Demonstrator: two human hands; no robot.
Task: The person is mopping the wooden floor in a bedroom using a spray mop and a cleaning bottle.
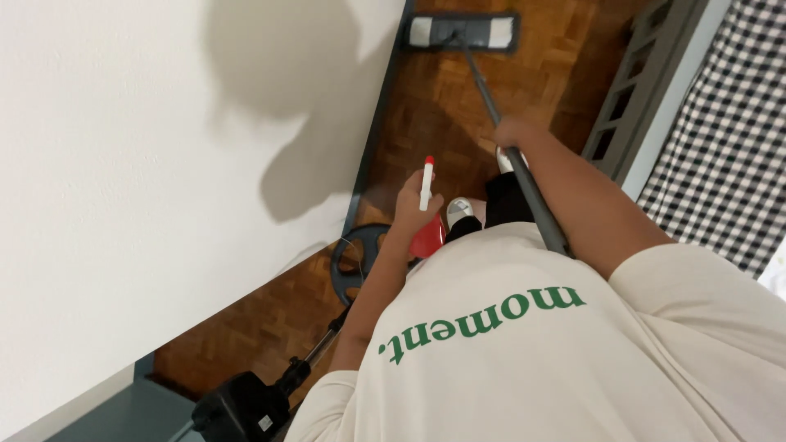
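Note:
My right hand grips the dark pole of a flat mop. Its grey and white head lies on the parquet floor against the grey skirting, ahead of my feet. My left hand is closed round a white stick with a red tip, held upright near the wall. A red part shows just under that hand; what it is I cannot tell. My cream T-shirt with green lettering fills the lower frame. One white shoe shows between my arms.
A white wall with a grey skirting runs along the left. A black round weight plate on a bar lies by the wall. A grey bed frame with checked bedding stands at the right.

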